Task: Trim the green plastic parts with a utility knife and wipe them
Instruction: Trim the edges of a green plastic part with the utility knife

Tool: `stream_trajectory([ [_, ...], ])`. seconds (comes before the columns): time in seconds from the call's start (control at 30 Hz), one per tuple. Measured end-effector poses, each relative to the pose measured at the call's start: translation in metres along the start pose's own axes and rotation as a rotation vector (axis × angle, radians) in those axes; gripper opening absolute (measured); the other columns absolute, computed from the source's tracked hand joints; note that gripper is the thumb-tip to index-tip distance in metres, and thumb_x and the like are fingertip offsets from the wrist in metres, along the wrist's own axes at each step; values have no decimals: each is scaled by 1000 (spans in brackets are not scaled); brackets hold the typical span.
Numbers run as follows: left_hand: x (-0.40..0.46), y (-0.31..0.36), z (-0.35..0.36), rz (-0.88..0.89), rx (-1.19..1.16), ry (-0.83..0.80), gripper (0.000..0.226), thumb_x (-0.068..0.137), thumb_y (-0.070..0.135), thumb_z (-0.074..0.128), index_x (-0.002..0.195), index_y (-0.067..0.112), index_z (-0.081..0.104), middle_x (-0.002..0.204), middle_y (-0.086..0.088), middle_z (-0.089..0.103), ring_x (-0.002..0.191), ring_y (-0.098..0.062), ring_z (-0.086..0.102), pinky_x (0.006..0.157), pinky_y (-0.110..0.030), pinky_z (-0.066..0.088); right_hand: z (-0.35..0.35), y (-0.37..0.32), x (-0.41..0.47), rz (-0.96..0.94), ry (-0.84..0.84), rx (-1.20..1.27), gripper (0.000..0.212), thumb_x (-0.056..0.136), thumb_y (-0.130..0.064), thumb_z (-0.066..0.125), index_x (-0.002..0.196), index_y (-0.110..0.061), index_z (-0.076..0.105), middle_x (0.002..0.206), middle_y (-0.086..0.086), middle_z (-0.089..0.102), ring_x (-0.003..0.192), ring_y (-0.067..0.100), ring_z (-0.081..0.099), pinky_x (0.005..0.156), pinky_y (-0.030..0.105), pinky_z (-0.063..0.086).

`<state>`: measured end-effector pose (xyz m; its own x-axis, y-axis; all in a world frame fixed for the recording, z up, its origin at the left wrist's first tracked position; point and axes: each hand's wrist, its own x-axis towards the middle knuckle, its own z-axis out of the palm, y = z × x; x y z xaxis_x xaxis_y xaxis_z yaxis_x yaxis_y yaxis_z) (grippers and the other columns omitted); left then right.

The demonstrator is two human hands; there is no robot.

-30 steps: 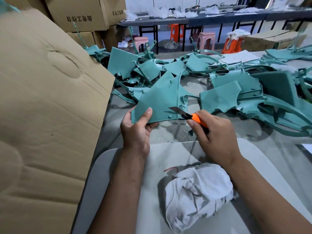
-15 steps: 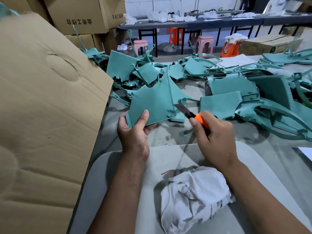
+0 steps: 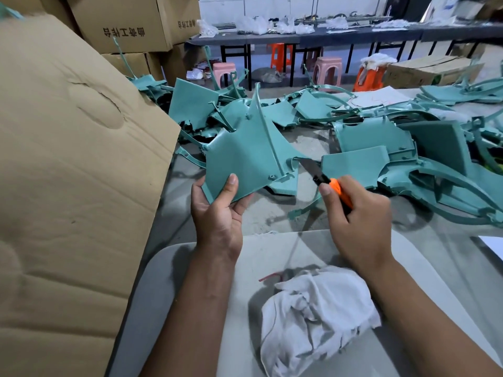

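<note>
Now our left hand pinches the green plastic part by its lower corner. Our right hand grips the orange utility knife, its blade just beside the part's right edge.

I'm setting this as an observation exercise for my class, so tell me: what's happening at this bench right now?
A person is trimming moulded plastic. The left hand holds up a green plastic panel by its lower corner, thumb on its face. The right hand grips an orange utility knife, blade out and pointing at the panel's right edge. A crumpled white rag lies unused on the grey board. More green parts are heaped behind.
</note>
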<state>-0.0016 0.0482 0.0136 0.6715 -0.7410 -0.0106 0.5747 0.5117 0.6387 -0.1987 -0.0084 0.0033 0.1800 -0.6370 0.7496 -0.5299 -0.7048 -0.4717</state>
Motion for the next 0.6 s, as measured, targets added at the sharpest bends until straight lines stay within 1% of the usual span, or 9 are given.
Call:
stream_trajectory([
  [0.03,0,0,0,7,-1,-7,29,90,-8,65,111,12,58,117,-12,71,96,-29,75,65,-35,61,0,-3,0,-49,-3,17,36,105,-32,59,75,-26,40,53,-12,31,46,8,36,47,23,26],
  [0.13,-1,-2,1,10,4,-28,31,90,-7,65,113,13,59,118,-11,71,97,-28,75,67,-36,61,4,-7,-1,-97,-68,24,35,105,-35,57,74,-19,46,54,-11,34,47,11,37,46,29,27],
  [0.27,-1,-3,0,-9,-7,-26,32,90,-7,65,114,12,58,120,-11,71,98,-29,74,67,-36,62,5,-4,-3,-43,-62,-61,37,106,-37,56,75,-22,42,52,-12,32,45,9,37,45,31,25],
  [0.37,-1,-2,-1,-9,-28,-56,31,89,-6,65,114,13,60,121,-13,71,104,-32,73,68,-36,62,3,2,-1,62,-31,-87,40,106,-39,56,73,-22,40,51,-10,33,45,16,38,49,32,24],
  [0.4,-1,-2,-2,-4,-26,-64,31,89,-5,66,113,13,60,120,-12,72,104,-33,73,69,-36,62,2,3,-1,55,-18,-66,40,106,-37,57,73,-22,40,51,-10,33,45,15,37,49,32,24],
  [0.5,0,-3,-2,13,-18,-73,32,89,-6,66,113,13,60,117,-11,72,102,-32,73,69,-37,62,1,-2,-1,-54,11,20,36,106,-31,58,75,-19,45,54,-11,33,46,10,36,46,28,25],
  [0.6,0,-4,-3,33,1,-106,31,90,-6,66,114,12,59,116,-9,73,103,-31,73,71,-38,62,5,-7,-3,-93,-45,46,34,105,-32,58,76,-19,47,54,-8,37,46,12,38,45,32,30],
])
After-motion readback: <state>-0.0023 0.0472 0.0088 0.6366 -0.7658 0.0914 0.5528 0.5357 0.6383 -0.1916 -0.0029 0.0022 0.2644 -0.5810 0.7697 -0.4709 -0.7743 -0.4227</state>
